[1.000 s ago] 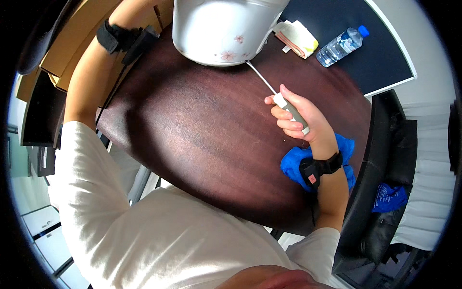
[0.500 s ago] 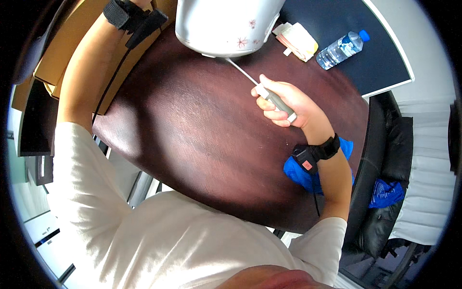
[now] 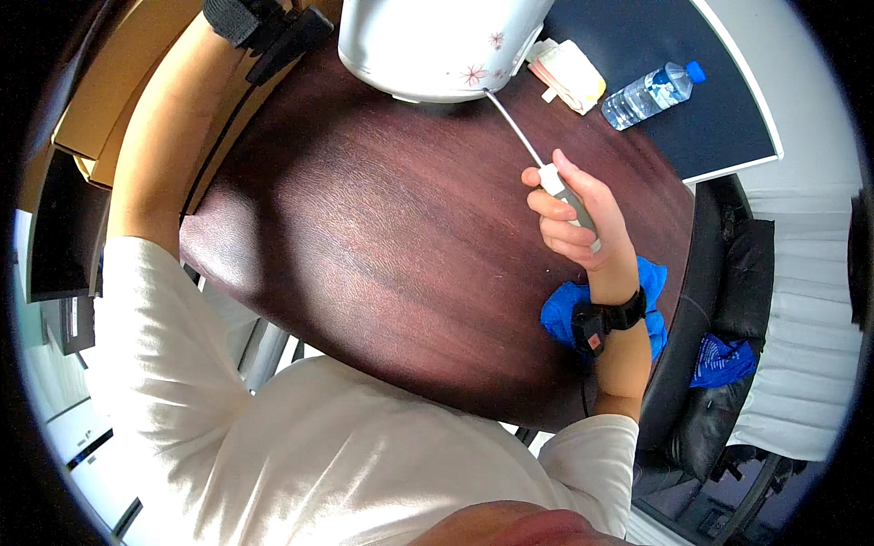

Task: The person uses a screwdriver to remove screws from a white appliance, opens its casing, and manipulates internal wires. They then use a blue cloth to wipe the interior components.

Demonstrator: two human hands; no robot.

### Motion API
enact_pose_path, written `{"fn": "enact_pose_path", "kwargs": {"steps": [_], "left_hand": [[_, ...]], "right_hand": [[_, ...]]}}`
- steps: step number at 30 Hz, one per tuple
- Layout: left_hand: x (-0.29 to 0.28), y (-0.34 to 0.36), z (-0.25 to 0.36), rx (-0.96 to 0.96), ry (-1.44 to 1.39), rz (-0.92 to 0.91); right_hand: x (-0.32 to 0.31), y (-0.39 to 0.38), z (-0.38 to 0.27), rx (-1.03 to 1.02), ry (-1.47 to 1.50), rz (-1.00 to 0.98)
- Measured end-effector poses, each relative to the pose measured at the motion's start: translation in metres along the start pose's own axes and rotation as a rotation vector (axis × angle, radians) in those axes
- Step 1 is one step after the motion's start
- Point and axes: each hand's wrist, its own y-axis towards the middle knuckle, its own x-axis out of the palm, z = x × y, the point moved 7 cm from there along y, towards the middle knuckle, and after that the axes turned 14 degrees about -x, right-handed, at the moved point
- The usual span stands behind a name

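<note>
My right hand [image 3: 580,218] is closed round the grey and white handle of a screwdriver [image 3: 519,132]. The thin metal shaft points up and to the left, and its tip is at the lower edge of a white rounded appliance with pink flowers [image 3: 428,55], perhaps a rice cooker. Whether the tip touches it, I cannot tell. The appliance's upper part is cut off by the top of the picture. My left forearm reaches up along the left side, a black strap on its wrist; the left hand lies beyond the upper edge.
Appliance and cloths are on a dark red-brown table [image 3: 382,246]. Right of the appliance lie a folded pale cloth [image 3: 569,77] and a water bottle [image 3: 651,96]. A blue cloth [image 3: 566,309] is under my right wrist. Cardboard [image 3: 109,100] stands at left, a black sofa [image 3: 710,400] at right.
My right hand has moved right and slightly nearer with the screwdriver, whose tip has shifted right along the appliance's lower edge. The appliance appears slightly farther right in the picture.
</note>
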Motion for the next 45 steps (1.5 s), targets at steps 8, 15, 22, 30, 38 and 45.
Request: {"fn": "enact_pose_path", "kwargs": {"steps": [8,15,22,30,38,45], "left_hand": [[0.0,0.002,-0.001,-0.015,-0.001,0.02],[-0.004,-0.004,0.011,0.02,-0.074,-0.042],[0.009,0.011,0.016,0.057,0.05,0.002],[0.007,0.032,-0.01,-0.061,-0.003,0.012],[-0.004,0.025,-0.001,-0.075,-0.009,-0.019],[-0.003,0.034,-0.008,-0.134,0.036,0.005]], "right_hand": [[0.005,0.002,0.002,0.032,0.018,0.058],[0.001,0.001,-0.014,0.062,-0.251,0.064],[0.001,0.005,-0.036,0.075,-0.653,0.148],[0.017,0.01,-0.046,-0.047,-1.125,0.213],[0.007,0.01,-0.045,0.008,-0.511,0.127],[0.016,0.021,-0.05,-0.598,-1.284,0.189]]}}
